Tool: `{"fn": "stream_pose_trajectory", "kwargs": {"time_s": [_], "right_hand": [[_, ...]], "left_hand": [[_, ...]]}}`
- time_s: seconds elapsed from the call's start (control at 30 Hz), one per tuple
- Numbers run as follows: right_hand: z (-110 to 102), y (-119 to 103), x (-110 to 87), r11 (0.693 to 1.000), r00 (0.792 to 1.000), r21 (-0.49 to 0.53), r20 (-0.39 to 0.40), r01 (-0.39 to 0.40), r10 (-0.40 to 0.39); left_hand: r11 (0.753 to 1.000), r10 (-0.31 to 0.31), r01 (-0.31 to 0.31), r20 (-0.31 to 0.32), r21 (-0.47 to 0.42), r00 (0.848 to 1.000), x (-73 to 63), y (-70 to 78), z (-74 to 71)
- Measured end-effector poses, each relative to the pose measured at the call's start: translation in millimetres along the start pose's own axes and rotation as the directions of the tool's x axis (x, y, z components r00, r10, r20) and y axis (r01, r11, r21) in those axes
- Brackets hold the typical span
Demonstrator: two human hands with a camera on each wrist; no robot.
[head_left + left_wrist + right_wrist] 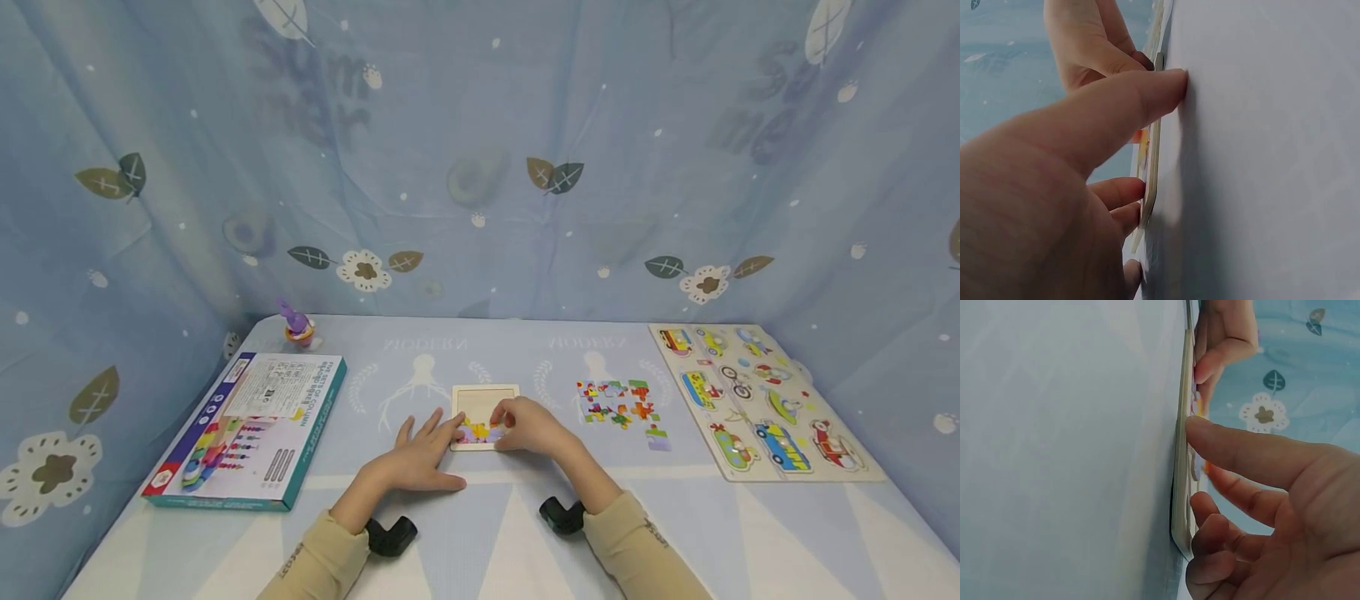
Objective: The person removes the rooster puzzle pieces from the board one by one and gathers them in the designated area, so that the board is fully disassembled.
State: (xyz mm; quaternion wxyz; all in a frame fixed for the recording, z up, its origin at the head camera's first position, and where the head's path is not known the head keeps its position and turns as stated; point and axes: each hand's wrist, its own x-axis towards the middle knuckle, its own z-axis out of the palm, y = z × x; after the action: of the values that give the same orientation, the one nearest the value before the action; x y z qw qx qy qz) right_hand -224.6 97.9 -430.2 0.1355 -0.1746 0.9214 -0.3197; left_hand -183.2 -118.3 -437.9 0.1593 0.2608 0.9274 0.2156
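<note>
A small wooden puzzle tray (485, 388) lies flat on the table, its lower part filled with yellow and purple jigsaw pieces (474, 431). My left hand (415, 460) is spread at the tray's left side, fingertips on the pieces and left rim, the thumb extended over the cloth. At the tray's lower right, my right hand (534, 427) pinches a jigsaw piece (1195, 465) between thumb and curled index finger. That piece shows purple with an orange edge in the right wrist view, mostly covered by the fingers.
Several loose jigsaw pieces (615, 403) lie right of the tray. Farther right is a vehicle puzzle board (750, 400). A boxed toy set (247, 433) sits at the left, with a purple figurine (297, 325) behind it. A patterned curtain (480, 167) hangs behind the table.
</note>
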Motion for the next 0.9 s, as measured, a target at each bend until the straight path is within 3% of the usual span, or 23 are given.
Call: {"fn": "stream_pose_trajectory", "kwargs": {"time_s": [0.4,0.7,0.9], "right_hand": [[-4,-1,-3.9,0.989,0.997,0.127,-0.04,0.071,-0.067],[-20,13,-11.3,0.981,0.996,0.192,-0.09,-0.007,0.024],[-30,27,-17.9,0.977,0.989,0.206,-0.117,-0.061,0.086]], "left_hand": [[1.0,-0.002,0.002,0.001,-0.011,1.0,-0.7,1.5,-1.5],[1.0,-0.006,0.006,0.002,-0.008,1.0,0.0,0.9,-0.1],[1.0,0.026,-0.026,-0.011,-0.017,1.0,-0.6,-0.4,-0.2]]}}
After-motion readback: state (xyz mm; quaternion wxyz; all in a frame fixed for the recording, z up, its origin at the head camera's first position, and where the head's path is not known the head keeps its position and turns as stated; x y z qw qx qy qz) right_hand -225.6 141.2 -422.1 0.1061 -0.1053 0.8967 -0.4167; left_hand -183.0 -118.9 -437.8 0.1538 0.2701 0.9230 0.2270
